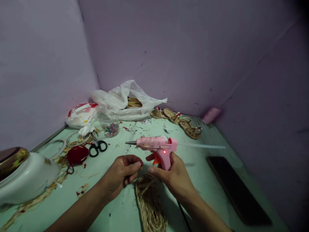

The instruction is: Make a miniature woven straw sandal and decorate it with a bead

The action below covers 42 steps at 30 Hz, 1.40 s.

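My right hand (177, 177) is wrapped round the handle of a pink glue gun (151, 143). Its metal nozzle points left, a red light glows on its side, and a clear glue stick (205, 146) sticks out of the back. My left hand (126, 170) is closed in a pinch on a small dark red piece (142, 164), too small to make out fully. Between and below both hands a woven straw sandal (151, 206) lies on the green table, its strap near my right thumb.
Black-handled scissors (98, 148), red yarn (77, 155) and a white rounded object (31, 177) are at left. Behind are a bead container (111, 129), a plastic bag (116, 103) and finished-looking straw sandals (189, 128). A dark phone (238, 190) lies at right.
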Motion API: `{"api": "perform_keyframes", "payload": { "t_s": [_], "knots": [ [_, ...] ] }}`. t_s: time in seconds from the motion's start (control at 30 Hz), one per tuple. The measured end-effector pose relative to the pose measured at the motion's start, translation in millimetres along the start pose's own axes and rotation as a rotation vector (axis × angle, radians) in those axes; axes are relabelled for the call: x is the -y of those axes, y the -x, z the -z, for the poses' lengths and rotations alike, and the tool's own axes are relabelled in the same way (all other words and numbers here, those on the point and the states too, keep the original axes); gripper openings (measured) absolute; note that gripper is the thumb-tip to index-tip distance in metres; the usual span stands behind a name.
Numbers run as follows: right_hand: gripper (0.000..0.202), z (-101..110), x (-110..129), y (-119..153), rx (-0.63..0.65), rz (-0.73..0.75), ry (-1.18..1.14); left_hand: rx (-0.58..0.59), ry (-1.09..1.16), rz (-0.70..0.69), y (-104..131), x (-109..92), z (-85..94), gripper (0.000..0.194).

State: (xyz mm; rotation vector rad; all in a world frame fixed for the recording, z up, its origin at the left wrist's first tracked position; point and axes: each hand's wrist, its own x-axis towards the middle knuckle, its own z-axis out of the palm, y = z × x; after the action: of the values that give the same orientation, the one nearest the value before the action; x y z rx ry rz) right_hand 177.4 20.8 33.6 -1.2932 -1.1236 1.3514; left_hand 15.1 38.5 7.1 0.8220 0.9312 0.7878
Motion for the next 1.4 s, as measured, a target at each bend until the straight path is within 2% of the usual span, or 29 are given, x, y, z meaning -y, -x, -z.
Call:
{"api": "perform_keyframes", "payload": {
  "t_s": [0.07, 0.17, 0.37, 0.6, 0.7, 0.8, 0.9, 0.97, 1.07, 1.4],
  "knots": [
    [0.032, -11, 0, -6, 0.011, 0.029, -0.027, -0.011, 0.046, 0.010, 0, -1, -0.2, 0.028],
    [0.027, -20, -5, -9, -0.049, 0.061, -0.008, -0.026, 0.127, 0.026, 1, 0, -0.6, 0.031],
    [0.018, -22, -10, -6, -0.114, 0.090, 0.042, -0.051, 0.263, 0.086, 3, 4, -3.9, 0.030],
    [0.018, -26, -10, -5, -0.133, 0.125, 0.125, -0.097, 0.302, 0.071, 1, 5, -3.6, 0.023],
    [0.026, -15, -8, -1, -0.093, 0.159, 0.127, -0.084, 0.291, 0.059, 0, 1, 1.3, 0.020],
    [0.031, 11, -10, 10, -0.054, 0.187, 0.114, -0.068, 0.278, 0.027, -3, -3, 8.0, 0.020],
    [0.034, 38, -21, 26, -0.069, 0.139, 0.129, -0.076, 0.263, 0.015, -6, -5, 12.6, 0.020],
    [0.032, 50, -30, 37, -0.122, 0.107, 0.161, -0.069, 0.244, 0.020, -7, -3, 13.4, 0.020],
    [0.028, 54, -43, 47, -0.188, 0.114, 0.197, -0.058, 0.205, 0.024, -7, 0, 12.7, 0.020],
    [0.029, 54, -64, 55, -0.148, 0.146, 0.361, -0.070, 0.107, 0.034, -7, 2, 12.6, 0.023]
  ]
}}
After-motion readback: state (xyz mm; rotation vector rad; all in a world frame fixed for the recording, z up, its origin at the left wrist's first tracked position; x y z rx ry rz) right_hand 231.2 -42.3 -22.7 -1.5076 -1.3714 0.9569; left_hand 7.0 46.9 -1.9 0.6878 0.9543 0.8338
